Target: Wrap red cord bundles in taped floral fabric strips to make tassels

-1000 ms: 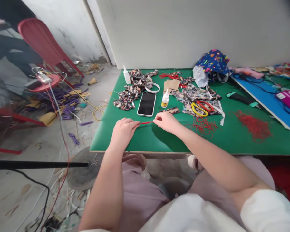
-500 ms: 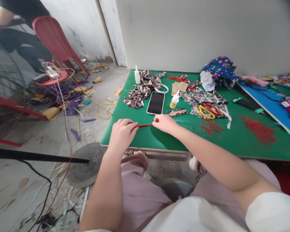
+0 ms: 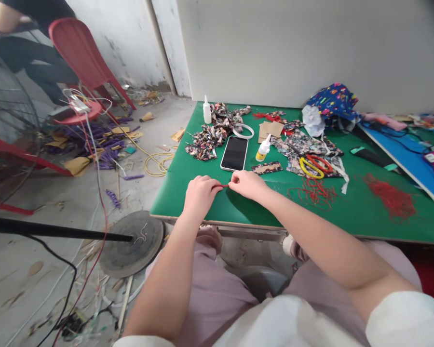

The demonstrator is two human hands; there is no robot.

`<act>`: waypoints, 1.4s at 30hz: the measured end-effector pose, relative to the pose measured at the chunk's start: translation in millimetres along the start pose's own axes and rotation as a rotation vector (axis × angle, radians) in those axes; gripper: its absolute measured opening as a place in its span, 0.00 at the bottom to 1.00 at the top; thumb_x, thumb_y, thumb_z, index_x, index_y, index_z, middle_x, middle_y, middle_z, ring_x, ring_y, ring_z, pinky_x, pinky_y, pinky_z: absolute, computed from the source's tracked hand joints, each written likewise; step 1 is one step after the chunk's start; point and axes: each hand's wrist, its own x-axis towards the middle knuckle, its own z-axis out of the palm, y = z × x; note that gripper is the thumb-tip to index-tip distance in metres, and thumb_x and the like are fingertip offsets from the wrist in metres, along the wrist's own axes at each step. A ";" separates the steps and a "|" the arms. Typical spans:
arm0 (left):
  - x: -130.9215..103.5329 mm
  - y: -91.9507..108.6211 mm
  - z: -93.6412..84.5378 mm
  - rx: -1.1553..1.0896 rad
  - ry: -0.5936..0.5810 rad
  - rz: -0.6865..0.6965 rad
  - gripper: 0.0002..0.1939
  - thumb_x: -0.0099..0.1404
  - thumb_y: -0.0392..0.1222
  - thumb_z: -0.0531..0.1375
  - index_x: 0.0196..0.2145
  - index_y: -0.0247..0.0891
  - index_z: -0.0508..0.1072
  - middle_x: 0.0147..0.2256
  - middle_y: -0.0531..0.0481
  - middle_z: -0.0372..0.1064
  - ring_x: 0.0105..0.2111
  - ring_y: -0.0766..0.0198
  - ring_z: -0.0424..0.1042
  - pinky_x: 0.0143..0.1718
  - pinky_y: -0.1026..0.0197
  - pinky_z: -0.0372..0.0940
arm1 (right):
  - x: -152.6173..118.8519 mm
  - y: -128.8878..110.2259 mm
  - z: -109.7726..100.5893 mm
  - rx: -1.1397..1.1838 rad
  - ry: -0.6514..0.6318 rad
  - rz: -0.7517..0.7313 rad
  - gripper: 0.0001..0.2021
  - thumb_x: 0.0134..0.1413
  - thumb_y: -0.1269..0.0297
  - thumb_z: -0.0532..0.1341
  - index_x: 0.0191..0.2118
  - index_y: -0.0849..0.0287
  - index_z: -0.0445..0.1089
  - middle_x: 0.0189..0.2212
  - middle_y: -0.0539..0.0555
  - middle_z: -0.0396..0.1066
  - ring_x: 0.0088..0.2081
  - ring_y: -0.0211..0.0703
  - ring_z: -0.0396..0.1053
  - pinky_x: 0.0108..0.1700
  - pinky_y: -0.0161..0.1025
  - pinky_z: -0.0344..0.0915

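Note:
A thin red cord-like strip [image 3: 223, 186] is pinched between my two hands above the front of the green table. My left hand [image 3: 201, 193] grips it from the left and my right hand [image 3: 246, 184] from the right, with only a short length showing between them. Just beyond my hands lies a phone [image 3: 234, 153] with a dark screen. A small glue bottle with a yellow label [image 3: 263, 148] stands to its right, above a patterned fabric strip [image 3: 266, 167]. Scissors with yellow and red handles [image 3: 312, 166] rest on patterned fabric pieces [image 3: 292, 149].
Loose red threads [image 3: 316, 193] and another red thread pile [image 3: 390, 196] lie on the green table [image 3: 181, 193]. A white bottle [image 3: 207, 111], bunched fabric [image 3: 206, 142] and a white ring [image 3: 243, 130] are farther back. A black pole [image 3: 58, 231] stands at left; a person sits beyond a red chair [image 3: 75, 53].
My left hand has slid right, close to my right hand, so less of the red strip shows between them. My right hand stays almost in place.

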 end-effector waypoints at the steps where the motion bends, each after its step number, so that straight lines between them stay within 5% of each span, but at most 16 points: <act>1: -0.3 0.3 -0.2 -0.007 0.002 -0.007 0.07 0.60 0.43 0.59 0.30 0.41 0.76 0.28 0.50 0.70 0.32 0.60 0.65 0.35 0.60 0.59 | 0.2 -0.1 -0.1 -0.004 -0.002 0.008 0.07 0.47 0.59 0.55 0.28 0.54 0.68 0.28 0.51 0.73 0.29 0.41 0.67 0.26 0.34 0.52; 19: 0.6 1.4 -1.1 -0.008 -0.005 -0.007 0.08 0.60 0.42 0.57 0.30 0.41 0.75 0.28 0.49 0.70 0.31 0.60 0.65 0.33 0.59 0.59 | -14.0 23.8 -8.0 -0.018 0.064 0.054 0.08 0.47 0.56 0.58 0.28 0.54 0.69 0.26 0.49 0.72 0.26 0.39 0.66 0.26 0.34 0.55; 24: 1.6 -3.3 -5.4 0.022 0.011 0.033 0.08 0.60 0.45 0.57 0.31 0.41 0.75 0.29 0.49 0.72 0.31 0.58 0.66 0.34 0.57 0.60 | -56.2 50.7 -4.0 -0.081 0.286 0.033 0.13 0.57 0.59 0.51 0.39 0.57 0.70 0.40 0.55 0.71 0.45 0.45 0.63 0.46 0.38 0.59; 26: 4.0 -1.6 -9.9 0.015 0.071 0.044 0.10 0.60 0.47 0.57 0.34 0.40 0.75 0.31 0.48 0.73 0.31 0.57 0.67 0.35 0.57 0.61 | -72.6 68.1 -0.2 -0.174 0.413 -0.093 0.15 0.58 0.61 0.50 0.43 0.59 0.70 0.46 0.57 0.69 0.50 0.46 0.60 0.53 0.40 0.55; 30: 19.5 20.4 -19.4 -0.056 0.192 0.048 0.11 0.62 0.46 0.55 0.36 0.40 0.74 0.34 0.47 0.73 0.35 0.57 0.69 0.39 0.57 0.62 | -91.0 104.4 1.3 -0.354 0.525 -0.051 0.17 0.59 0.63 0.48 0.49 0.58 0.69 0.55 0.58 0.61 0.59 0.52 0.50 0.59 0.50 0.46; 34: 48.7 57.5 -15.5 -0.210 0.230 0.039 0.12 0.62 0.43 0.54 0.40 0.38 0.73 0.37 0.48 0.73 0.38 0.59 0.69 0.43 0.58 0.62 | -90.8 133.3 -3.1 -0.420 0.580 0.037 0.17 0.59 0.64 0.49 0.49 0.59 0.68 0.54 0.59 0.63 0.58 0.52 0.53 0.58 0.52 0.48; 38: 77.6 84.5 2.8 -0.231 0.107 -0.009 0.17 0.63 0.42 0.53 0.48 0.35 0.68 0.42 0.45 0.70 0.42 0.60 0.68 0.45 0.60 0.62 | -91.3 156.3 -6.3 -0.435 0.592 0.014 0.17 0.59 0.67 0.49 0.49 0.64 0.68 0.48 0.60 0.69 0.50 0.49 0.63 0.52 0.47 0.57; 42: 89.6 99.7 23.6 -0.141 -0.104 0.050 0.10 0.62 0.41 0.55 0.37 0.36 0.74 0.35 0.45 0.72 0.37 0.58 0.70 0.41 0.59 0.63 | -108.4 180.1 -12.1 -0.438 0.599 -0.023 0.15 0.58 0.68 0.50 0.45 0.64 0.71 0.44 0.59 0.72 0.45 0.46 0.67 0.48 0.43 0.62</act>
